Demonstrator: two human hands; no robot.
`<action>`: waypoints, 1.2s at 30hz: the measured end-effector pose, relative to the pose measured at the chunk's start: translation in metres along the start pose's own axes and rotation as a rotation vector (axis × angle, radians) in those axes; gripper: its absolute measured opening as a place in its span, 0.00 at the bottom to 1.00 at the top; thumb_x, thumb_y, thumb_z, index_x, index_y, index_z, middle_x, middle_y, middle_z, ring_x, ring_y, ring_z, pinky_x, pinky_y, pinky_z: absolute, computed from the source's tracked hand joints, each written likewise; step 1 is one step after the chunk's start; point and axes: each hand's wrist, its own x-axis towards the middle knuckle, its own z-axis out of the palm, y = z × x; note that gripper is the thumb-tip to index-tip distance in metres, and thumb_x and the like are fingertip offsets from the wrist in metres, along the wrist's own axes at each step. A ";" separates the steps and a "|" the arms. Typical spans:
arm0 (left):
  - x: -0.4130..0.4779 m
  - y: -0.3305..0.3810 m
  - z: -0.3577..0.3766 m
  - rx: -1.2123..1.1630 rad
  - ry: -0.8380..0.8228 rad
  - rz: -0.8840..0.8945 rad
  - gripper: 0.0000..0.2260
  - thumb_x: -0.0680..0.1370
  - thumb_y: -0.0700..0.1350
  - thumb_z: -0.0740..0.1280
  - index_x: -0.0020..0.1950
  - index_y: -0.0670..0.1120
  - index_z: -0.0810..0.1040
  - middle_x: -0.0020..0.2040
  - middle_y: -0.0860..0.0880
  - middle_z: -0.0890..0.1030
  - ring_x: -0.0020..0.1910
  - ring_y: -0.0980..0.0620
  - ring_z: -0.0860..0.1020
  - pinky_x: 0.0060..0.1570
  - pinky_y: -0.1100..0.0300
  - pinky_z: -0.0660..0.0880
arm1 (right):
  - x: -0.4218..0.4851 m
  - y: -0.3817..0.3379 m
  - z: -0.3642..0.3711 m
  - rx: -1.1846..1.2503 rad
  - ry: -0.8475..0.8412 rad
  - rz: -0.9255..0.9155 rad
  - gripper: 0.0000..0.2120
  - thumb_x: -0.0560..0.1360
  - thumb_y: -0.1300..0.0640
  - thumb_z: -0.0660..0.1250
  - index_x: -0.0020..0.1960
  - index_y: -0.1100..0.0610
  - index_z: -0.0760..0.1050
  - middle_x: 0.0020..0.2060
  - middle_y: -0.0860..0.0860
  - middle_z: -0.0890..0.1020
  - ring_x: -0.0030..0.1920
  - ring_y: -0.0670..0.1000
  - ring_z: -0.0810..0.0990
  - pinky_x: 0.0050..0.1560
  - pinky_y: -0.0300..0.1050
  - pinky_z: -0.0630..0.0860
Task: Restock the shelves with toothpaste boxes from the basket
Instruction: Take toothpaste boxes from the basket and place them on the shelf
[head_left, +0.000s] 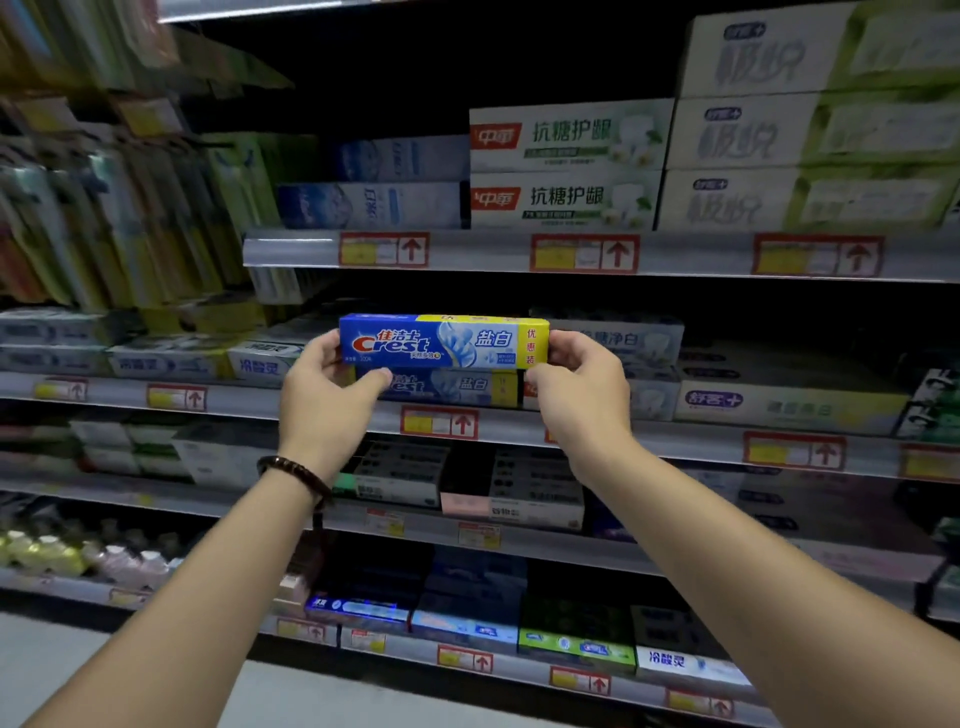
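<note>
A blue and yellow Crest toothpaste box is held level in front of the middle shelf. My left hand grips its left end, fingers behind and thumb under the front. My right hand grips the yellow right end the same way. Directly below the held box, a second Crest box lies on the shelf. The basket is out of view.
Stacked white and green toothpaste boxes fill the upper shelf. A white box lies to the right on the middle shelf, and pale boxes lie to the left. Lower shelves hold dark and blue boxes. Toothbrush packs hang at far left.
</note>
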 end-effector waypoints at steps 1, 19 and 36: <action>0.007 0.001 0.000 -0.017 -0.007 -0.003 0.26 0.76 0.41 0.77 0.72 0.48 0.75 0.61 0.53 0.82 0.61 0.55 0.80 0.63 0.53 0.79 | 0.005 -0.002 0.002 -0.004 -0.003 -0.007 0.15 0.77 0.63 0.69 0.57 0.45 0.83 0.48 0.41 0.86 0.52 0.45 0.84 0.52 0.45 0.82; 0.076 -0.013 0.016 -0.029 -0.152 -0.102 0.24 0.78 0.32 0.72 0.70 0.47 0.72 0.59 0.54 0.79 0.60 0.50 0.79 0.52 0.52 0.80 | 0.045 -0.011 0.035 -0.147 -0.074 -0.035 0.21 0.80 0.65 0.64 0.69 0.48 0.75 0.59 0.51 0.73 0.57 0.61 0.80 0.60 0.62 0.81; 0.090 -0.023 0.023 0.210 -0.142 -0.166 0.14 0.77 0.40 0.73 0.57 0.45 0.70 0.53 0.45 0.78 0.53 0.41 0.81 0.54 0.41 0.81 | 0.049 -0.014 0.041 -0.231 -0.115 -0.003 0.21 0.78 0.67 0.61 0.70 0.64 0.70 0.41 0.43 0.71 0.53 0.61 0.85 0.49 0.68 0.84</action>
